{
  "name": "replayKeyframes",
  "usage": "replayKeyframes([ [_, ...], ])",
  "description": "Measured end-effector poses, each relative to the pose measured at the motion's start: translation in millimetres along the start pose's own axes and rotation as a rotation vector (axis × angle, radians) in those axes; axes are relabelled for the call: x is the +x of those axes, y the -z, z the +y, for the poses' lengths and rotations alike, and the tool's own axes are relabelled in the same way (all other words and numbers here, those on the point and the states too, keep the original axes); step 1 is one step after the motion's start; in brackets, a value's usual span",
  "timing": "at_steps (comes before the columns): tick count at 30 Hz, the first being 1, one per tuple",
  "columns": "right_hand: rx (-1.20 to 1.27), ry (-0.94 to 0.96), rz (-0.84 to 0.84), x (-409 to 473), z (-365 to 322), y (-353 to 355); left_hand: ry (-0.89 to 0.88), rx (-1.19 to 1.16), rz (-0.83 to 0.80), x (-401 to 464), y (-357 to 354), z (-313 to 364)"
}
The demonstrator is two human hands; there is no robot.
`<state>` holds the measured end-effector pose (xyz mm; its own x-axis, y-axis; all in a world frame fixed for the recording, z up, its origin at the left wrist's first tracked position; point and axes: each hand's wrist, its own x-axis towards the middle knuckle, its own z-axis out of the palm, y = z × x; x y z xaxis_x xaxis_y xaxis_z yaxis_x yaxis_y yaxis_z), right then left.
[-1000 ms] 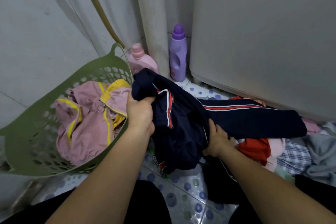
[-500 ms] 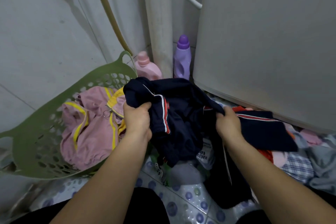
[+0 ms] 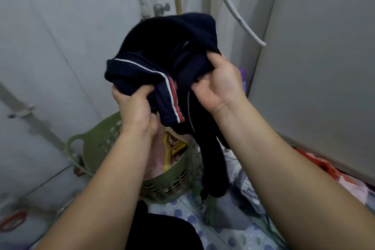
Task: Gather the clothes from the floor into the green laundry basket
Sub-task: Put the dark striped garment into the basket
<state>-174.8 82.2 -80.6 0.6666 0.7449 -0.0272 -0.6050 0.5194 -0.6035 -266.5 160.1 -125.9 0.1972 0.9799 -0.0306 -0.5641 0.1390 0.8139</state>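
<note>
While gripped by both hands [image 3: 178, 95]: navy garment [image 3: 162, 46] above basket [image 3: 97, 144].

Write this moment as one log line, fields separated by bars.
left hand + right hand: gripping navy garment | raised above green basket | not yet dropped

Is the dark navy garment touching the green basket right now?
Cannot tell. In the head view the navy garment hangs from both hands, its tail dropping past the green basket rim, overlapping it without showing contact or a gap.

I see the track pants [image 3: 162, 63] held above the laundry basket [image 3: 95, 144], washing machine [image 3: 316, 67] to the right.
</note>
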Motion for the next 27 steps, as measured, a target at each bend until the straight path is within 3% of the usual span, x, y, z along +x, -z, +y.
replayKeyframes([
  [4,0.050,-0.113,-0.136,15,25,-33,-0.011,-0.077,0.080,27,27,29],
  [7,-0.165,-0.185,-0.130,20,53,-22,0.069,0.103,0.247,40,61,27],
  [8,-0.376,-0.191,-0.093,23,63,-9,0.136,0.207,0.301,45,75,21],
  [11,-1.392,-0.171,-0.044,33,86,54,0.262,0.708,0.386,48,110,3],
  [13,-1.671,-0.113,0.065,33,89,91,0.211,0.929,0.322,42,117,-8],
  [19,-1.450,-0.012,0.340,21,65,146,0.075,1.164,-0.042,27,84,-40],
  [27,-1.477,-0.103,0.502,-1,19,221,-0.009,1.036,-0.517,-32,22,-101],
])
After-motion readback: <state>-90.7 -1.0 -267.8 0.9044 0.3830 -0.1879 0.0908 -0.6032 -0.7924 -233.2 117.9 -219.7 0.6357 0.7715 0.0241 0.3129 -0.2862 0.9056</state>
